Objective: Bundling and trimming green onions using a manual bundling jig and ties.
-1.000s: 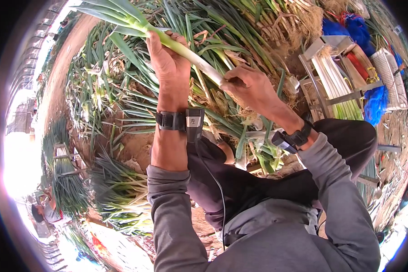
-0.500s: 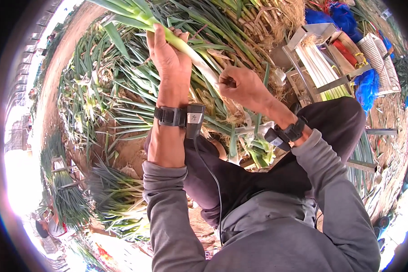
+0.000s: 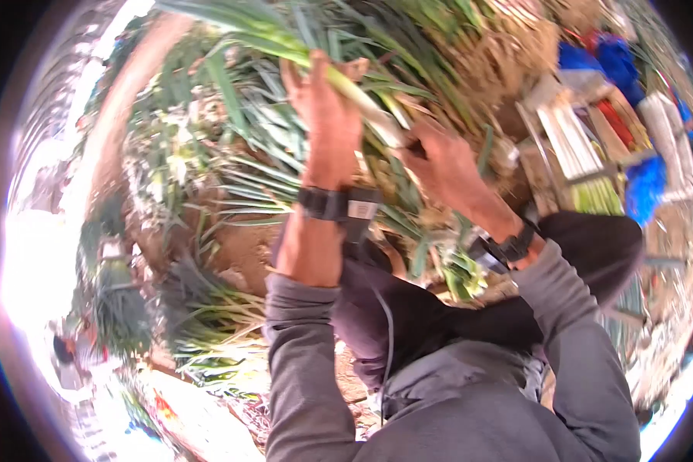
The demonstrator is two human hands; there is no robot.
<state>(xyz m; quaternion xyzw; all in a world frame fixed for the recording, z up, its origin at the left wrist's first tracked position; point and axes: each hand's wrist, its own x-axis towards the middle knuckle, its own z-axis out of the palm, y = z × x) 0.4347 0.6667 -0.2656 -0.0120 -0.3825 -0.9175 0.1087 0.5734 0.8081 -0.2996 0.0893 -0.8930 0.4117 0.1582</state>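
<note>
A long green onion [image 3: 371, 112] lies slantwise between my hands, leaves toward the upper left and white end toward the lower right. My left hand [image 3: 325, 104] is closed round its green part. At the white end, my right hand [image 3: 443, 162] has its fingers curled against the stalk. Motion blur hides the exact fingertip contact, and the root end is partly hidden by this hand. Beneath and beyond my hands lies a spread of loose green onions [image 3: 258, 181].
To the right, a wood and metal rack [image 3: 535, 165] holds trimmed white stalks [image 3: 570, 138]. Blue plastic [image 3: 645, 189] lies beside it. Bundled green onions [image 3: 123, 300] stand at the left, more [image 3: 215, 308] near my left forearm. My bent knee [image 3: 600, 250] is below the rack.
The whole view has shifted, so the scene sits farther right and lower, with blur. My right hand has come against the white end; the left keeps its hold on the green onion.
</note>
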